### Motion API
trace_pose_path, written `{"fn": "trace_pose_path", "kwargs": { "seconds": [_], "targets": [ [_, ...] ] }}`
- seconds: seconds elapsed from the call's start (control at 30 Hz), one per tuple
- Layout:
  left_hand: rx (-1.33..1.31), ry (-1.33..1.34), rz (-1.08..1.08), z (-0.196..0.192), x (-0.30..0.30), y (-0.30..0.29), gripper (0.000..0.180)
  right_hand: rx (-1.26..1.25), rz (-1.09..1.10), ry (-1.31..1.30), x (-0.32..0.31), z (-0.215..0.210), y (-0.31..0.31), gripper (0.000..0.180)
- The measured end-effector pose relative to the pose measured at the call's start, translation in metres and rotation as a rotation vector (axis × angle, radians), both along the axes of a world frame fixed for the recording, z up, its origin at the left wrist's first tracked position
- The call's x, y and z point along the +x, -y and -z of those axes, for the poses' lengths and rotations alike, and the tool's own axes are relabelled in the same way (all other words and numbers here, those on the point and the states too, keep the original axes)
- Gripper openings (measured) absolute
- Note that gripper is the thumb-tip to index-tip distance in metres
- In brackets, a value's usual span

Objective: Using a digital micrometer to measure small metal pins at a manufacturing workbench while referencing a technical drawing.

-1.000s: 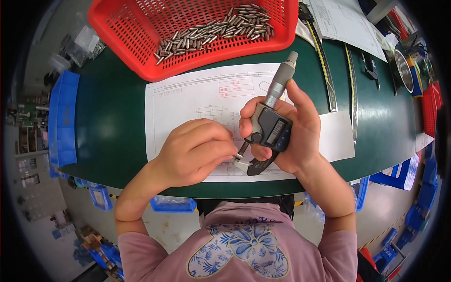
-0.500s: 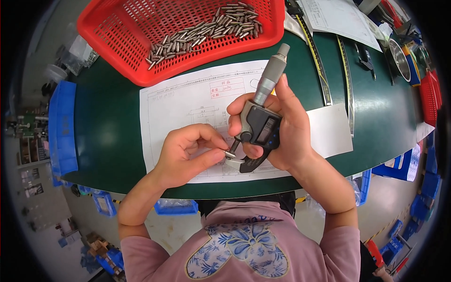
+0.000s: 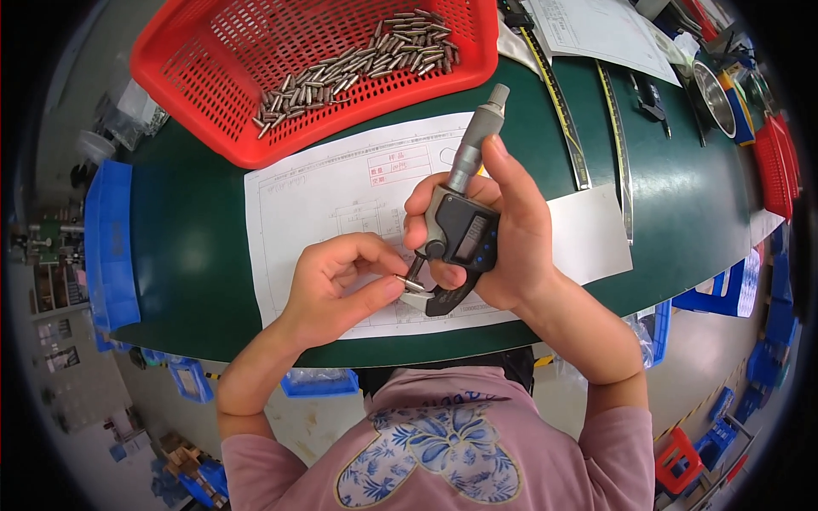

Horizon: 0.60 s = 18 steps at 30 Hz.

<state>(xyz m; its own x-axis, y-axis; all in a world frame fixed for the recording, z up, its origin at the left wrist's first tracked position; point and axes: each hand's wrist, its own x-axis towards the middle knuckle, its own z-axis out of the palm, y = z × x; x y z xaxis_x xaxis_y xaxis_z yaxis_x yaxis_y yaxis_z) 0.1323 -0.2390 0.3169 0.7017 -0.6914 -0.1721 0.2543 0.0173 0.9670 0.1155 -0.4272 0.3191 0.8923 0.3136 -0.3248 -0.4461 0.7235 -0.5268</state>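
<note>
My right hand (image 3: 520,230) is wrapped round a digital micrometer (image 3: 464,230), its barrel pointing up and away and its frame toward me. Between thumb and fingertips, my left hand (image 3: 345,281) pinches a small metal pin (image 3: 412,284) by one end. The pin's other end lies at the micrometer's jaw, by the spindle tip; whether both measuring faces touch it I cannot tell. Beneath both hands lies a printed drawing sheet (image 3: 290,213) with a red stamped box. Beyond it, a red perforated basket (image 3: 192,111) contains many similar metal pins (image 3: 358,68).
A blue bin (image 3: 111,247) stands at the table's left edge. To the right lie a white paper (image 3: 592,238), two rulers (image 3: 558,102) (image 3: 618,145), a caliper (image 3: 652,106) and a metal bowl (image 3: 714,98). The green table (image 3: 682,204) curves along its near edge.
The pin now reaches further across the micrometer's jaw, beside the spindle. Both hands keep their grips. The whole scene has shifted slightly left in the picture.
</note>
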Motion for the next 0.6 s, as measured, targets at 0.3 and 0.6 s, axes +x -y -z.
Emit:
{"fn": "trace_pose_path", "kwargs": {
  "seconds": [0.3, 0.6],
  "targets": [
    [0.040, -0.063, 0.007, -0.009, 0.007, -0.002, 0.013, 0.054, 0.012, -0.075, 0.001, -0.001, -0.003, 0.071],
    [0.622, 1.171, -0.502, -0.006, 0.128, -0.018, 0.007, -0.039, 0.009, -0.071, 0.000, -0.004, 0.000, 0.070]
  ]
}}
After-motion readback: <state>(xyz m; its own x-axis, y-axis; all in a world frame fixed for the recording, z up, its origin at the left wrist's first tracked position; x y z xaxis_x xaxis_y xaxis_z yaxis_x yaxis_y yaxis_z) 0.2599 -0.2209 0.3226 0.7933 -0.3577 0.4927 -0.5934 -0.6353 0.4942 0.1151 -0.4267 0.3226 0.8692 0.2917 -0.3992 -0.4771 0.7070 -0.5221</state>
